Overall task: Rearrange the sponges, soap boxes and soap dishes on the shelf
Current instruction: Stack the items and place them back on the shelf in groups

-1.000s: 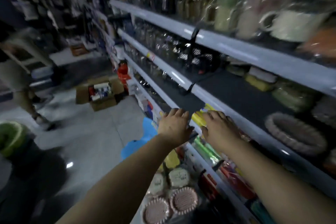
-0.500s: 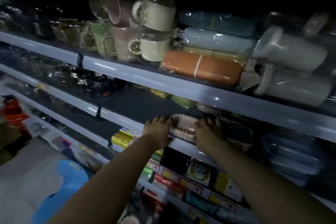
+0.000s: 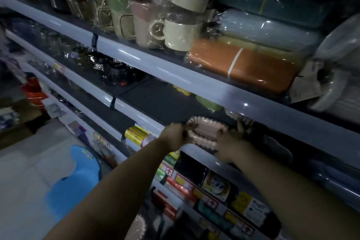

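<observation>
The head camera looks along a dim run of store shelves. Both hands meet at the front edge of the middle shelf (image 3: 148, 121), holding a pink oval soap dish (image 3: 204, 132) with a scalloped rim between them. The left hand (image 3: 174, 136) has its fingers closed on the dish's left end; the right hand (image 3: 229, 144) grips the right end, thumb up against the rim. The dish sits tilted at the lip of the shelf, partly over the edge; whether it still rests on the board cannot be told. Its hollow shows only ribs. Just behind the right hand a second scalloped dish (image 3: 236, 116) lies further in, partly hidden by the shelf above. Deeper on the same board are a green piece (image 3: 209, 104) and a yellow piece (image 3: 182, 90), too dark to name.

On the shelf above stand cream mugs (image 3: 181, 31) wrapped in clear film, beside an orange box (image 3: 245, 66) with grey and blue boxes stacked on it. Below the hands, yellow packets (image 3: 136, 135) and printed boxes (image 3: 216, 185) line the lower shelves, and another pink scalloped dish (image 3: 136, 228) shows at the bottom edge. A blue mat (image 3: 76, 179) lies on the floor.
</observation>
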